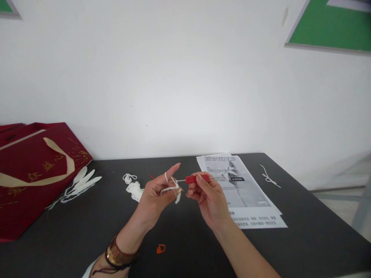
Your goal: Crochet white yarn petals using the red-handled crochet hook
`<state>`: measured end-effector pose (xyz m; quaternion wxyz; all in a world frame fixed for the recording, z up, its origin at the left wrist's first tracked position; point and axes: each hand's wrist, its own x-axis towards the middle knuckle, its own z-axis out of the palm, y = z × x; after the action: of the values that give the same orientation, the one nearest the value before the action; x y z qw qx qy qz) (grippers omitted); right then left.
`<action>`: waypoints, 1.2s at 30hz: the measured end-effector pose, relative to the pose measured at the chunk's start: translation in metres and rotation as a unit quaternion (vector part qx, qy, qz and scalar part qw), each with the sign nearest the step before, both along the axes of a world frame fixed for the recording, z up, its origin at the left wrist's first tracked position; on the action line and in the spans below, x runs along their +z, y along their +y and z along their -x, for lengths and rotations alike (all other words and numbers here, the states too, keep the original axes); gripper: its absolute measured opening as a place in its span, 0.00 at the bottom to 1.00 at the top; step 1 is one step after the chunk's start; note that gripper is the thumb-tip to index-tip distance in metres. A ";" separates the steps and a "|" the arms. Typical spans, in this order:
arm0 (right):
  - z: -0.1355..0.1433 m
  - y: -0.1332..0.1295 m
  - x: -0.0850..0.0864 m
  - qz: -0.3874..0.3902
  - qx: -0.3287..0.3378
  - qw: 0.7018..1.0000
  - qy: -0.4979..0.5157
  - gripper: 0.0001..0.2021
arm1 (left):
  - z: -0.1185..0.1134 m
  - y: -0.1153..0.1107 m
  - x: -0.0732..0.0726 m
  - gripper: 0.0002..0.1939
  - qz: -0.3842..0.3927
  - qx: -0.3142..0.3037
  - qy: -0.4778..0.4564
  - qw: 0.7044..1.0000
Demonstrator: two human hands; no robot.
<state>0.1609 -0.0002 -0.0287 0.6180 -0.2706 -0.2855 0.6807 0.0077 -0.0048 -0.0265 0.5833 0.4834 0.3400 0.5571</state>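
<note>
White yarn (170,189) loops round the raised index finger of my left hand (155,193), and the thumb pinches a small piece of it, with a short end hanging below. My right hand (211,195) grips a crochet hook by its red handle (197,178). The hook's thin metal shaft points left and reaches the yarn at my left fingers; its tip is too small to make out. Behind my left hand lies a bundle of white yarn (134,190) on the black table (179,247).
Printed sheets (252,199) lie behind my right hand. A dark red bag (31,170) stands at the left, beside several white crocheted pieces (82,184). An orange stitch marker (160,248) lies near the front, and a knotted white strand (269,178) at the right.
</note>
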 end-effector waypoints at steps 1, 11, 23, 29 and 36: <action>0.000 0.001 0.000 -0.001 0.000 1.000 -0.003 0.09 | -0.001 0.000 0.001 0.28 0.007 0.003 0.001 1.000; 0.000 0.003 0.000 -0.001 0.004 1.000 -0.009 0.09 | 0.004 0.004 0.004 0.20 0.050 0.019 -0.008 0.999; 0.000 0.005 -0.006 0.029 0.021 0.999 0.019 0.10 | 0.002 0.003 0.004 0.26 0.049 0.056 0.004 0.997; 0.002 0.003 -0.007 0.030 0.012 0.999 0.015 0.10 | -0.002 0.003 0.000 0.26 0.063 0.058 0.004 0.996; 0.002 0.002 -0.007 -0.025 -0.052 0.996 -0.070 0.09 | 0.000 0.005 0.000 0.29 0.042 0.111 0.043 0.992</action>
<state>0.1586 0.0019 -0.0357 0.6379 -0.3163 -0.3306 0.6195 0.0082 -0.0001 -0.0261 0.5223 0.4413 0.4393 0.5826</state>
